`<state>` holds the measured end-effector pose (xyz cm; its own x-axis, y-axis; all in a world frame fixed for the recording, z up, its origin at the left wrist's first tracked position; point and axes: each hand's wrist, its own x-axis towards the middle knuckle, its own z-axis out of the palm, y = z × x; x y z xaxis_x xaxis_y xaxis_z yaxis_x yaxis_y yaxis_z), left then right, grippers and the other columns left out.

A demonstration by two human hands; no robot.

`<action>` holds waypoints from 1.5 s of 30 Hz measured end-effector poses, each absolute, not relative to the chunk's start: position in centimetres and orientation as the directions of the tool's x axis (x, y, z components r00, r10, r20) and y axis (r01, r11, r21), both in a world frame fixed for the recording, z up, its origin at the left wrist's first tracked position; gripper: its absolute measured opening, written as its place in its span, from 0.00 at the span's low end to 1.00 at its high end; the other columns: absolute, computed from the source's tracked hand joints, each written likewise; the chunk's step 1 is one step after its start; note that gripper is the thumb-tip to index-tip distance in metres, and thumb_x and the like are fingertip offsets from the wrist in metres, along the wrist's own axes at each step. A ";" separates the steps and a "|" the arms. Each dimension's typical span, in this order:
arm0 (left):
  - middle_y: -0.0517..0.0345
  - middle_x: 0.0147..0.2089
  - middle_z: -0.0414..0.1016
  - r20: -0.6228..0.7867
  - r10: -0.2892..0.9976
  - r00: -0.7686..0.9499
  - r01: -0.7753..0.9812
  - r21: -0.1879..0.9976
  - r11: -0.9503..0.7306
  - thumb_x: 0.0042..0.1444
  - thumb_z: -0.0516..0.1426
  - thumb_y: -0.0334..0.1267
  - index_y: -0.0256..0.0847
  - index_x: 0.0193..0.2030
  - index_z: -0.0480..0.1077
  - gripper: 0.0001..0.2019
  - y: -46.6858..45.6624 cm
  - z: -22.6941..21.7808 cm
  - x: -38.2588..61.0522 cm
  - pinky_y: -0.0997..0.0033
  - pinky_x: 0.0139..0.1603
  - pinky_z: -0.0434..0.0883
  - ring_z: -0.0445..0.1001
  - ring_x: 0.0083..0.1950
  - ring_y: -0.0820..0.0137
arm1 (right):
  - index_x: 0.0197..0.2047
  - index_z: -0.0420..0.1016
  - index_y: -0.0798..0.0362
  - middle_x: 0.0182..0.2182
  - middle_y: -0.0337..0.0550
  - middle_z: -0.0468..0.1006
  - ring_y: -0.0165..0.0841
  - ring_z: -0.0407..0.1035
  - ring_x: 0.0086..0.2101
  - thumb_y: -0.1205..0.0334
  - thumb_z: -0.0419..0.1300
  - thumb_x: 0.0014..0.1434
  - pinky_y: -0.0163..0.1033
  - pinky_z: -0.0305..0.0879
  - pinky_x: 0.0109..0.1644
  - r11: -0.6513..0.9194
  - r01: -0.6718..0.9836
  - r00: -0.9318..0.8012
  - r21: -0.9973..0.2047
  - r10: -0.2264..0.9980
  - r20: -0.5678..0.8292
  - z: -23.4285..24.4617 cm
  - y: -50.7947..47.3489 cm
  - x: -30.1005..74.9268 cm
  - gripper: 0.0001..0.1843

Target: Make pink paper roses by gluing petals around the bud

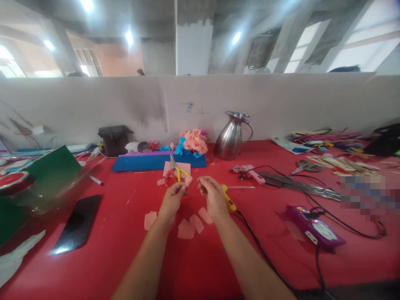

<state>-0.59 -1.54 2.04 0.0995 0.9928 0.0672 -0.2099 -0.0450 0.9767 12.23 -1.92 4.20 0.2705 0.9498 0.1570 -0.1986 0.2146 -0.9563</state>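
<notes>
My left hand [173, 202] pinches a small curled piece of pink crepe paper [188, 181] between thumb and fingers. Just to its right, apart from it, my right hand [214, 198] has its fingers curled in a pinch; whether something thin is in them I cannot make out. Cut pink paper petals [186, 229] lie on the red table [200, 266] below and between my hands. Beyond the left hand are pliers [178, 171] with yellow and red handles, resting by a pink paper sheet [185, 166]. A yellow-handled corded tool [230, 201] lies beside my right hand, partly hidden by it.
Behind stand pink paper flowers [195, 141], a blue board [150, 163] and a steel jug [229, 135]. Left are a black phone [78, 223] and a green board [58, 166]. Right are a pink glue gun [254, 175], scissors [308, 166], a purple power strip [315, 228] and cords.
</notes>
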 end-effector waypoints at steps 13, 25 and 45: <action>0.54 0.32 0.75 -0.017 0.990 0.136 -0.428 0.901 0.075 0.41 0.64 0.41 0.35 0.31 0.72 0.12 -2.0 2.1 0.3 0.72 0.40 0.66 0.72 0.34 0.71 | 0.31 0.68 0.50 0.28 0.40 0.73 0.32 0.64 0.29 0.59 0.59 0.50 0.38 0.60 0.34 0.374 0.441 0.199 -0.816 0.846 0.495 3.5 -3.0 11.1 0.06; 0.53 0.32 0.76 -0.008 0.987 0.163 -0.438 0.895 0.080 0.44 0.64 0.43 0.35 0.33 0.74 0.13 -2.1 2.3 0.4 0.70 0.43 0.67 0.73 0.34 0.70 | 0.27 0.70 0.50 0.27 0.41 0.73 0.34 0.65 0.29 0.60 0.58 0.51 0.39 0.59 0.34 0.395 0.487 0.215 -0.779 0.810 0.545 3.6 -3.1 11.1 0.04; 0.58 0.30 0.73 -0.052 0.982 0.181 -0.457 0.880 0.131 0.45 0.62 0.40 0.37 0.32 0.73 0.09 -1.7 1.7 0.1 0.75 0.41 0.64 0.69 0.33 0.76 | 0.25 0.73 0.53 0.21 0.36 0.71 0.28 0.61 0.24 0.53 0.60 0.49 0.35 0.55 0.29 0.100 -0.212 0.114 -0.972 0.991 0.077 4.3 -2.3 11.5 0.11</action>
<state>0.08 -1.73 1.69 0.1811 0.9821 -0.0519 -0.4569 0.1307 0.8798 11.48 -2.29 4.28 0.1138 0.9905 0.0770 -0.2125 0.1000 -0.9720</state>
